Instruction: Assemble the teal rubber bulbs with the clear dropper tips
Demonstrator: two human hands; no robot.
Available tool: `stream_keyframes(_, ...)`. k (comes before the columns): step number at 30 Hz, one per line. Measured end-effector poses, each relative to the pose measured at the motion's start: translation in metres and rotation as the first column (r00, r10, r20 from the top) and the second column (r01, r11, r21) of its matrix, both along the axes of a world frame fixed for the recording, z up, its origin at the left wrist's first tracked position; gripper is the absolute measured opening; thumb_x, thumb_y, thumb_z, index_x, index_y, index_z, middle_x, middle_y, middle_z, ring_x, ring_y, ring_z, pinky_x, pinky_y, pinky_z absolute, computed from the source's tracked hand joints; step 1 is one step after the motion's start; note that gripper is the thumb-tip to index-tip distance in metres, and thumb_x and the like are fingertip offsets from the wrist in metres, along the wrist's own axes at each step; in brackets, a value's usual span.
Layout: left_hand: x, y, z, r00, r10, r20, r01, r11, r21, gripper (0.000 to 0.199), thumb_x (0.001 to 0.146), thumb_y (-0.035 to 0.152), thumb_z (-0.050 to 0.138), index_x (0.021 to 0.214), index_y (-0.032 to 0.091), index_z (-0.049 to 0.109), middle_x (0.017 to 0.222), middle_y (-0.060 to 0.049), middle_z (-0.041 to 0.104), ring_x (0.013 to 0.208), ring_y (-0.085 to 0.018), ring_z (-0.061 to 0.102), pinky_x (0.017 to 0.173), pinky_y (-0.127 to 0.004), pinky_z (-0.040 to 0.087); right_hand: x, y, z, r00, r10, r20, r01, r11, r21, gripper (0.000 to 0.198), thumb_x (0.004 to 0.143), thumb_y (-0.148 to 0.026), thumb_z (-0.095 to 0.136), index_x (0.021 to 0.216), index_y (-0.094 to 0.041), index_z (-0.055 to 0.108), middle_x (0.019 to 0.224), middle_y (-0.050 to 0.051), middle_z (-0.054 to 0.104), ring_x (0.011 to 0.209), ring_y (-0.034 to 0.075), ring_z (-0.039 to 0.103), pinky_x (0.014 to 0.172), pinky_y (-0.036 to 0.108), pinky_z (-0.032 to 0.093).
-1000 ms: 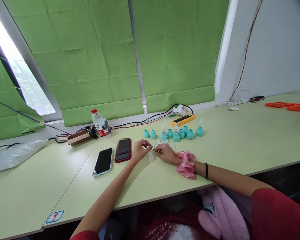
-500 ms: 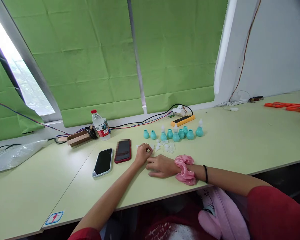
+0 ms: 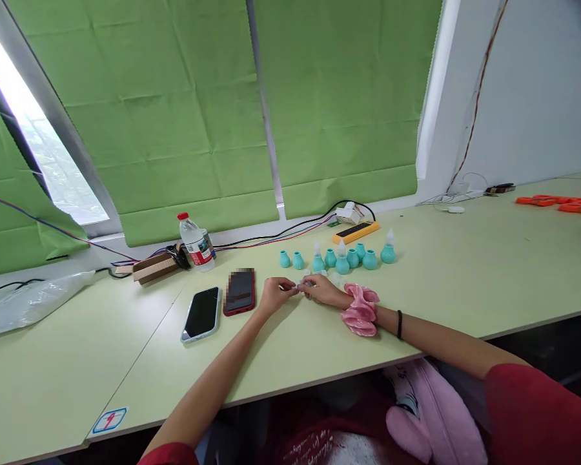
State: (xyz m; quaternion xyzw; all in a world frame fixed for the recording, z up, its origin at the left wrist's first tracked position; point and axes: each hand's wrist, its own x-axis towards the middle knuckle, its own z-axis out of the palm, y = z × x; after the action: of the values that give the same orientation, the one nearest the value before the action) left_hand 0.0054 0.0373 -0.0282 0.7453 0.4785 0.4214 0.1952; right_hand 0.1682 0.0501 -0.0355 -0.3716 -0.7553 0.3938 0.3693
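Observation:
My left hand [image 3: 277, 295] and my right hand [image 3: 323, 291] meet fingertip to fingertip just above the table. Both are closed in a pinch around a small translucent plastic piece [image 3: 299, 288], mostly covered by the fingers. Several loose translucent pieces [image 3: 336, 279] lie behind my right hand, partly hidden by it. Beyond them stands a group of small teal bulbs; some, like the open-topped bulb [image 3: 285, 259] at the left end, have bare necks. Three carry clear pointed tips, among them the bulb [image 3: 388, 254] at the right end.
Left of my hands lie a red-cased phone [image 3: 239, 292] and a pale-cased phone [image 3: 201, 314]. A water bottle [image 3: 196, 244] and cardboard box [image 3: 153, 268] stand behind them. A yellow power strip [image 3: 356, 232] and cables run along the wall. Orange objects [image 3: 556, 203] lie far right.
My right hand has lifted and moved forward from the table near my left wrist to join the left fingertips. My left hand has turned slightly toward it. The bulbs stay put.

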Motion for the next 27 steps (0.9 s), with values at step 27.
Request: stream_keyframes(27, -0.001, 0.0, 0.005, 0.956, -0.164, 0.243, 0.195, 0.975, -0.107, 0.032, 0.059, 0.031, 0.064, 0.084, 0.011, 0.066, 0.085, -0.009, 0.065, 0.079, -0.022, 0.059, 0.069, -0.029, 0.048, 0.013, -0.01, 0.017, 0.749, 0.248, -0.615, -0.598, 0.652, -0.466, 0.025, 0.068, -0.021, 0.061, 0.092, -0.02, 0.052, 0.087, 0.007, 0.054, 0.076, 0.016, 0.056, 0.069, 0.031, 0.046)
